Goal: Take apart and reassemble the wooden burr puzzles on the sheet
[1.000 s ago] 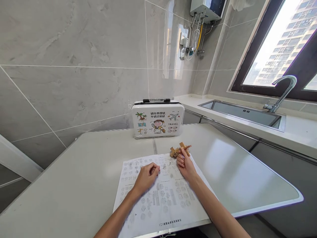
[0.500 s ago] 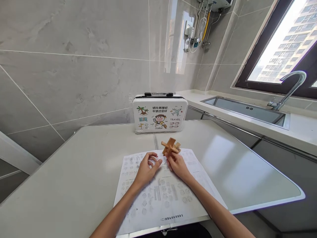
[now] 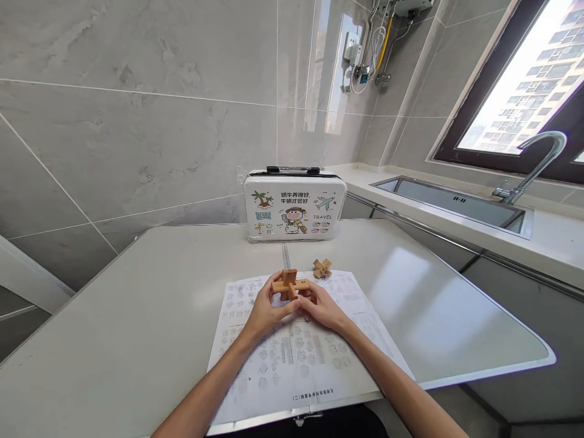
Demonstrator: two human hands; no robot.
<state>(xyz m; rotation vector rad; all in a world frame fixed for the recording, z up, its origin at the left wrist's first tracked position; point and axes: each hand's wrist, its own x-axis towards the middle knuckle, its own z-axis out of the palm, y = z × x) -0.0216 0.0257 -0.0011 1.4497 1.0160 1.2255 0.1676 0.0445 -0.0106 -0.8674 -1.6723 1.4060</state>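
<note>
Between both hands, above a printed sheet (image 3: 337, 383), I see a wooden burr puzzle (image 3: 289, 285) made of crossed sticks. My left hand (image 3: 267, 307) grips its left side, with the thumb near the front stick. On the other side, the fingers of my right hand (image 3: 322, 303) are closed on the right end of a stick. A second, smaller-looking wooden burr puzzle (image 3: 322, 268) rests at the sheet's far edge, apart from the hands. Small drawings of shapes and lines of text cover the sheet.
A white carry case (image 3: 295, 210) with cartoon prints stands at the back of the white folding table (image 3: 137, 310). To the right, a counter holds a sink (image 3: 456, 201) and a tap (image 3: 533, 167) below a window. A tiled wall rises behind.
The burr puzzle in my right hand has moved down and left, between both hands. My left hand has closed on it. The second puzzle, formerly partly hidden behind it, now shows fully.
</note>
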